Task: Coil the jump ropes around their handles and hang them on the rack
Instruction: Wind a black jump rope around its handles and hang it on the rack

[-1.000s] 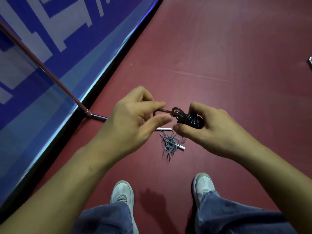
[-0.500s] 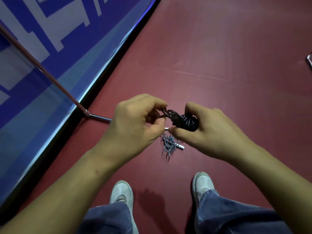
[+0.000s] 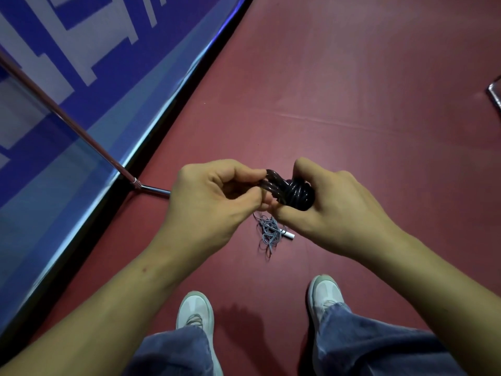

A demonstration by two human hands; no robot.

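A black jump rope (image 3: 296, 196) is wound into a tight bundle, held at chest height between both hands. My right hand (image 3: 328, 207) grips the bundle from the right, thumb below and fingers above. My left hand (image 3: 211, 202) pinches a loop of the black cord at the bundle's left end. On the floor below lies a grey jump rope (image 3: 268, 232) in a loose tangle, with a white handle (image 3: 288, 235) sticking out to the right. The black rope's handles are hidden inside the coil and my fingers.
A metal rack leg (image 3: 81, 134) slants down to a foot bar (image 3: 153, 189) on the red floor, beside a blue and white wall banner (image 3: 67, 85). My two white shoes (image 3: 195, 313) stand below. A metal object (image 3: 494, 93) shows at the right edge.
My left hand has closed from spread fingers into a pinch on the cord loop. The hands have drawn closer together and the bundle looks tighter.
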